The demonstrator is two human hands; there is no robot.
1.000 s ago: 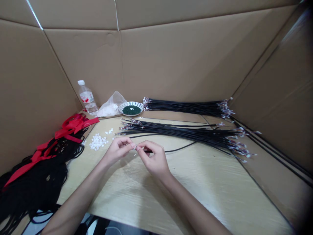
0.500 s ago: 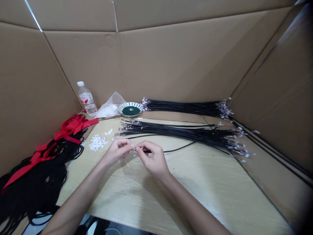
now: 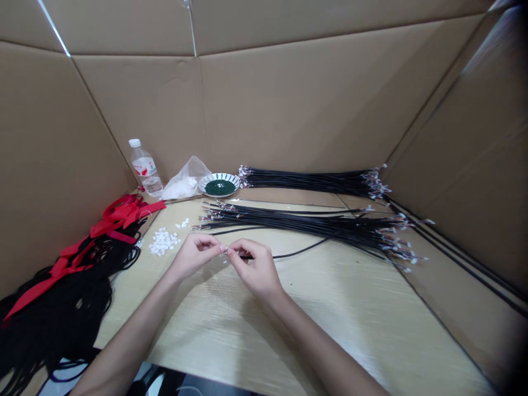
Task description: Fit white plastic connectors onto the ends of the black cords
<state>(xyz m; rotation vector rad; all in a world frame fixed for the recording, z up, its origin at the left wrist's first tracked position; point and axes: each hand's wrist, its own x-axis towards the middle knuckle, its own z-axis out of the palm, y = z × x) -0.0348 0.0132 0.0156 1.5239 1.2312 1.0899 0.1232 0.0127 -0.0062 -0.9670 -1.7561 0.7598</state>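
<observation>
My left hand point(image 3: 198, 253) and my right hand point(image 3: 254, 263) meet fingertip to fingertip above the wooden table, both closed in a pinch. A black cable point(image 3: 291, 254) runs from the right fingers off to the right, under the bundle; its thin wire end lies between my hands. Only a speck of a small white connector point(image 3: 224, 249) shows at the left fingertips; the rest is covered by fingers. Left of my hands is a pile of small white connectors point(image 3: 163, 242). Just behind them lies a bundle of black cables point(image 3: 297, 221) with coloured wire ends.
A second cable bundle point(image 3: 305, 182) lies along the cardboard wall. A plate point(image 3: 202, 186) of dark green bits, a plastic bag point(image 3: 181, 187) and a water bottle point(image 3: 145, 168) stand back left. Black cables point(image 3: 61, 313) tied with red ribbon point(image 3: 124, 212) fill the left side.
Both hands stay almost in place, fingertips still together with tiny finger movements. The whole view has shifted slightly.
</observation>
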